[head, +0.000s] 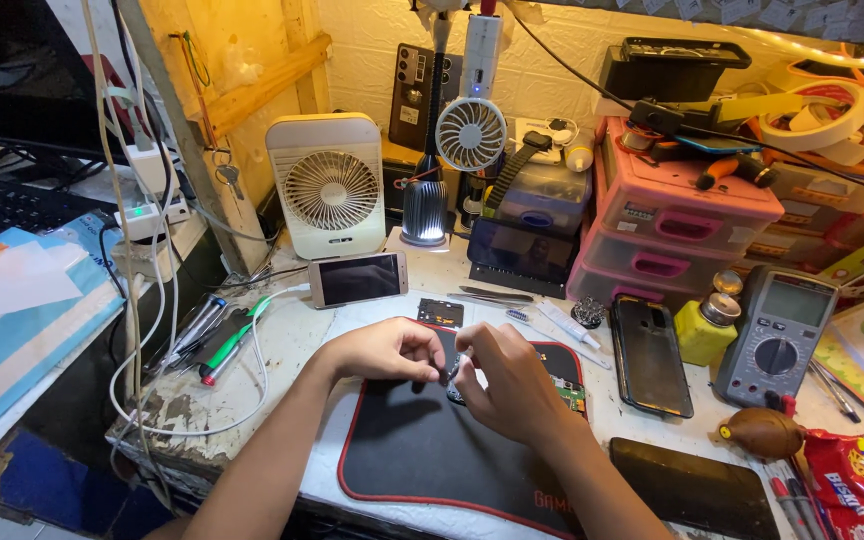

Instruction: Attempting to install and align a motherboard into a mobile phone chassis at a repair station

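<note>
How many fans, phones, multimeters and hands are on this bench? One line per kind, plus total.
Fans: 2 – a box fan and a small clip fan
Phones: 3 – one propped on its side, one in a dark case lying flat, one standing against the wall
Multimeters: 1 – grey multimeter
Hands: 2 – left hand, right hand, both over the black mat
Total: 8

A small phone-fixing workshop: grey dial meter (778,335) and flat black phone (650,352) right of the hands, pink plastic drawers (674,228) behind, black red-edged mat (422,450) underneath.
</note>
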